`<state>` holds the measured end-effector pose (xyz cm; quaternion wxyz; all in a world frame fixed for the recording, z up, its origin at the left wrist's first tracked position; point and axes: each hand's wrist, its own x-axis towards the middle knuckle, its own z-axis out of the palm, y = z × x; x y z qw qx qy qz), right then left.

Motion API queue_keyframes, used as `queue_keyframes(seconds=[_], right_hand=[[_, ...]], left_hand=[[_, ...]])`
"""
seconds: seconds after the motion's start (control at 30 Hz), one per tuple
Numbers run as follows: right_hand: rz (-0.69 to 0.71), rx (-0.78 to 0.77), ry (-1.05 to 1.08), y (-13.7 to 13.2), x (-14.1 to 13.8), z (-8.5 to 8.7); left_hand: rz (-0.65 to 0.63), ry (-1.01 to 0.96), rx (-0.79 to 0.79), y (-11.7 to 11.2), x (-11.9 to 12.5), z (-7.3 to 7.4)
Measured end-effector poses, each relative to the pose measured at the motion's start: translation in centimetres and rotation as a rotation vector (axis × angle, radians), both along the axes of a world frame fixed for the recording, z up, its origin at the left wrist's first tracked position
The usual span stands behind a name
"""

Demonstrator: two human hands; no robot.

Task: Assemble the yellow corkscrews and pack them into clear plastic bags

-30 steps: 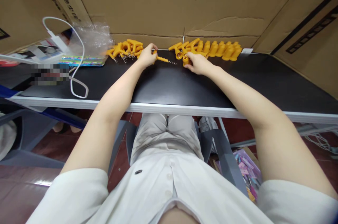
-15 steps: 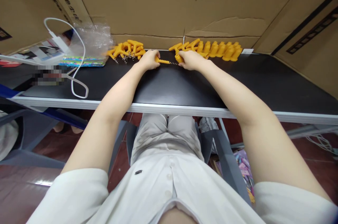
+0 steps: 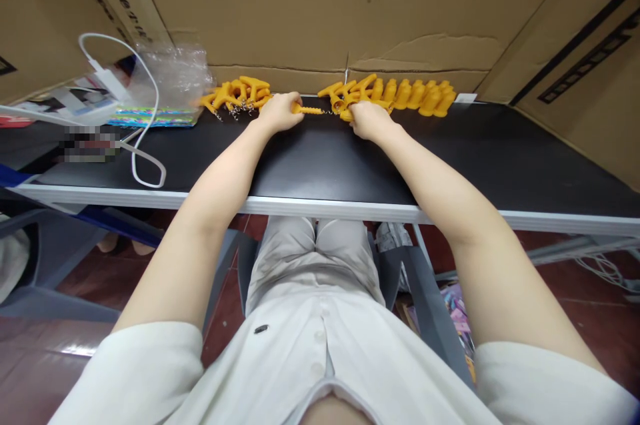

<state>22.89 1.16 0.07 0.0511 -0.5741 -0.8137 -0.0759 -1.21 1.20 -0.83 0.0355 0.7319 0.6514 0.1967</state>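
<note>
My left hand (image 3: 281, 112) is closed around the handle of a yellow corkscrew (image 3: 313, 110). Its threaded yellow shaft points right and ends in a thin metal spiral. My right hand (image 3: 369, 119) is closed on a yellow hollow plastic sleeve (image 3: 345, 115), mostly hidden by the fingers. The spiral's tip lies at the near end of this sleeve; whether it is inside I cannot tell. Left of my left hand lies a heap of yellow corkscrews (image 3: 235, 95) with metal spirals. Behind my right hand are yellow T-handled pieces (image 3: 361, 86), beside a row of upright yellow sleeves (image 3: 417, 95).
Cardboard walls (image 3: 300, 5) enclose the back and sides of the black table (image 3: 330, 165). At the left are a clear plastic bag (image 3: 175, 75), a colourful packet (image 3: 155, 117) and a white cable (image 3: 157, 88). A metal strip (image 3: 330, 206) runs along the front edge.
My right hand has tilted and turned over the sleeve, moving slightly right. The corkscrew in my left hand is held a little higher, still pointing right.
</note>
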Motion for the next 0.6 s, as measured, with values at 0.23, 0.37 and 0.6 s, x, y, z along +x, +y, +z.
queue_keyframes(seconds=[0.23,0.37,0.6], right_hand=[[0.178,-0.016,0.073,1.7,1.6,-0.2],[0.336,-0.007,0.150,2.5,1.5,-0.8],[0.341,-0.068,0.542,4.6,1.7,-2.6]], left_hand=[[-0.110,-0.020,0.051,1.1,-0.5,-0.8],[-0.196,-0.022,0.096,1.4,-0.4,-1.2],[-0.212,-0.062,0.096,1.7,-0.9,-1.2]])
